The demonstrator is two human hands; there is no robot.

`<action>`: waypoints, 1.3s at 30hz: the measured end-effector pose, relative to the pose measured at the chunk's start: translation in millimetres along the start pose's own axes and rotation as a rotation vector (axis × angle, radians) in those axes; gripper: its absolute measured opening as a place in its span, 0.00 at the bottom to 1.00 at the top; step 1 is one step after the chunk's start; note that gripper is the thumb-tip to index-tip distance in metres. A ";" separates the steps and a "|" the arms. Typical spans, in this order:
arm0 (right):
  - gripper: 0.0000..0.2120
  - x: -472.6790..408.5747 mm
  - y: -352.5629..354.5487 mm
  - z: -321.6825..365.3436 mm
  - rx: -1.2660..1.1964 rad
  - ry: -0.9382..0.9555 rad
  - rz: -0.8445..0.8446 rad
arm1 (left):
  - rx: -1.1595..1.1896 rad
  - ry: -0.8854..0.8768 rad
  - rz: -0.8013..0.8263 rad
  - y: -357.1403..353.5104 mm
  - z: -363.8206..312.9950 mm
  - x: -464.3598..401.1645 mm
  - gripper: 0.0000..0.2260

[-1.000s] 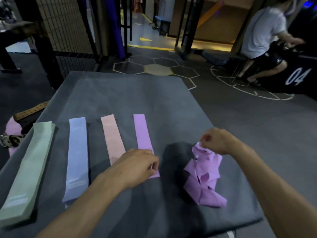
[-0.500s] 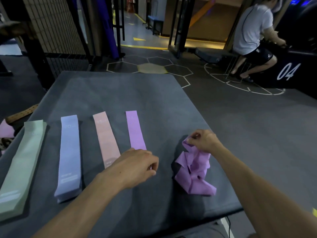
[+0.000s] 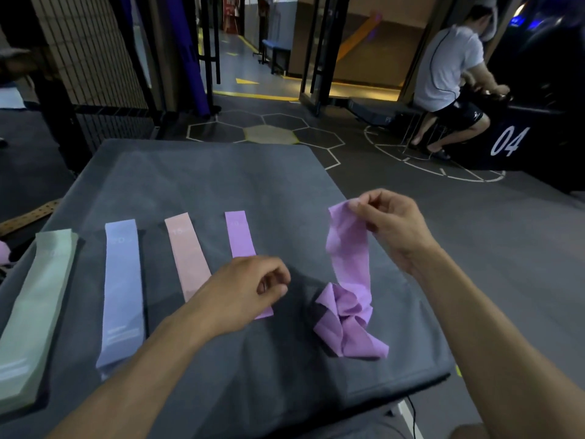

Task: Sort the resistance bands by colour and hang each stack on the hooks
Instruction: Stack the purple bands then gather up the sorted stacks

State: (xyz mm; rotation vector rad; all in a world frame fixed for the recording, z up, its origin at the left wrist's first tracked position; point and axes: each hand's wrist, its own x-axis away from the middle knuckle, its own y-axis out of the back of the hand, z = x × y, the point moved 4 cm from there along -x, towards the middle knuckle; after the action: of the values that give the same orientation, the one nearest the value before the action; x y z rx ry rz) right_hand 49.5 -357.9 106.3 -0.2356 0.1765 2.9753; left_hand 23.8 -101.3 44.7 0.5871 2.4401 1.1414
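- Pinching one end of a crumpled purple band (image 3: 348,248), the right hand (image 3: 392,226) lifts it; its bunched remainder lies on the grey mat (image 3: 202,175).
- Left hand (image 3: 243,293), fingers curled, rests on the flat purple band (image 3: 239,234); whether it grips, I cannot tell.

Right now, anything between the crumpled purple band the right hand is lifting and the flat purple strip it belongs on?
Only the left hand. It covers the near end of the flat purple strip. The right hand pinches the crumpled purple band, and the grey mat between is bare.
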 end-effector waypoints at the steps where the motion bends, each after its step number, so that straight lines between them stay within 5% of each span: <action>1: 0.08 3.6 -5.0 11.7 -0.041 0.030 0.009 | 0.085 0.000 -0.063 4.0 -4.0 -0.3 0.03; 6: 0.06 18.9 -35.4 57.5 -0.160 0.144 0.006 | 0.434 0.003 -0.322 22.8 -22.0 1.8 0.11; 11: 0.04 29.5 -68.3 81.4 -0.249 0.148 0.019 | 0.693 0.042 -0.295 27.2 -31.1 3.6 0.28; 14: 0.08 32.7 -84.3 88.4 -0.268 0.113 0.076 | 0.828 0.085 -0.274 31.8 -28.6 3.1 0.23; 21: 0.06 32.2 -98.7 90.8 -0.299 0.042 0.061 | 0.603 0.084 -0.398 52.9 -24.0 12.7 0.01; 27: 0.05 33.3 -103.4 93.6 -0.183 -0.033 0.081 | 0.341 0.116 -0.746 69.7 -14.7 24.0 0.02; 34: 0.05 39.2 -120.1 97.2 -0.253 -0.014 0.110 | 0.587 -0.001 -0.333 53.7 -15.9 14.2 0.03; 39: 0.10 42.4 -123.3 98.7 -0.283 0.015 0.032 | 0.730 -0.038 -0.214 45.5 -26.4 13.3 0.12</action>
State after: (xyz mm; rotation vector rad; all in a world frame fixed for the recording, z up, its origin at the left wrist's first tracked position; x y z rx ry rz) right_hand 13.3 -218.2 183.2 -0.2899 -0.2428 3.0226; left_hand 8.8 -84.4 94.1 0.5103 2.7676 0.1255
